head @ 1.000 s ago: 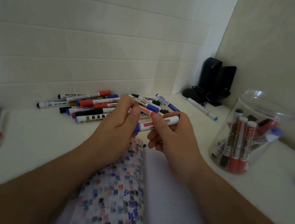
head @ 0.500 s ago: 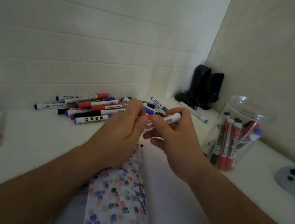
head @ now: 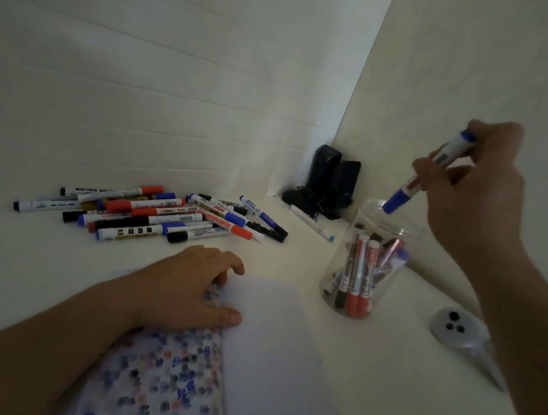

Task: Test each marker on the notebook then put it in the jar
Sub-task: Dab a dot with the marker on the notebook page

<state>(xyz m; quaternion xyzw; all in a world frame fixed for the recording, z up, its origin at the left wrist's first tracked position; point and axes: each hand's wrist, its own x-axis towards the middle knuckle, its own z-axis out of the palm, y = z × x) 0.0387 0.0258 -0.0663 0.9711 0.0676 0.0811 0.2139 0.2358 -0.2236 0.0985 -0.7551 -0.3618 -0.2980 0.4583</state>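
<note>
The right hand (head: 474, 194) pinches a capped blue-and-white marker (head: 423, 177) tilted cap-down just above the clear plastic jar's (head: 340, 277) open mouth, apparently ready to drop in, while the left hand (head: 187, 286), fingers relaxed, steadies the open floral-covered notebook (head: 275, 355) beside the jar.

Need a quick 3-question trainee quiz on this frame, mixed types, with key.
1. True or false: the right hand holds the blue-capped white marker cap-down over the mouth of the clear plastic jar.
2. The left hand rests on: A) the pile of loose markers B) the floral-covered notebook C) the jar.
3. Fill in: the black speakers stand in the ___ where the two walls meet.

Key: 1 true; 2 B; 3 corner.
</note>
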